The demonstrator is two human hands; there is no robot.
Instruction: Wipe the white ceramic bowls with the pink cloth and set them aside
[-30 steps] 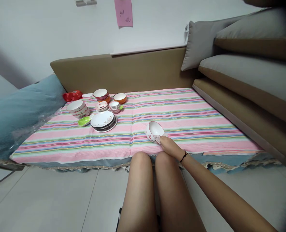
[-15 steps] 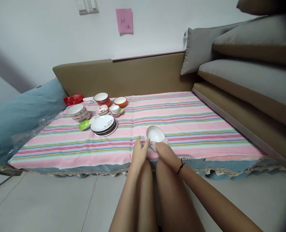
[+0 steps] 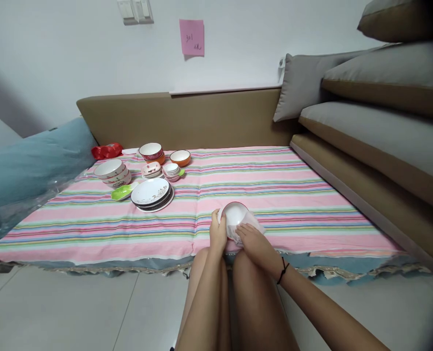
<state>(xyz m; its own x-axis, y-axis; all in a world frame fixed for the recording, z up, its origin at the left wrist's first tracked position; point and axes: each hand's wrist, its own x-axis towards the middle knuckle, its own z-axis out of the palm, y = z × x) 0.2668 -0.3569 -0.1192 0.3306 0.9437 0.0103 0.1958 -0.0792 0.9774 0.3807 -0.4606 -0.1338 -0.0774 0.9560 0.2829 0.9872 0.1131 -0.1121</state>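
White bowl (image 3: 234, 217) sits tilted at the near edge of the striped cloth (image 3: 275, 190), gripped on its left rim by the left hand (image 3: 218, 234), fingers curled round it, while the right hand (image 3: 255, 243) presses a pale cloth (image 3: 251, 222) against its right side, fingers clenched on the fabric. Wiping looks to be the step in hand; turning the bowl would call for a firm left grip. Plates (image 3: 151, 193) and stacked bowls (image 3: 112, 171) stand well apart, far left, and open cloth stretches right toward the cushions (image 3: 366, 131).
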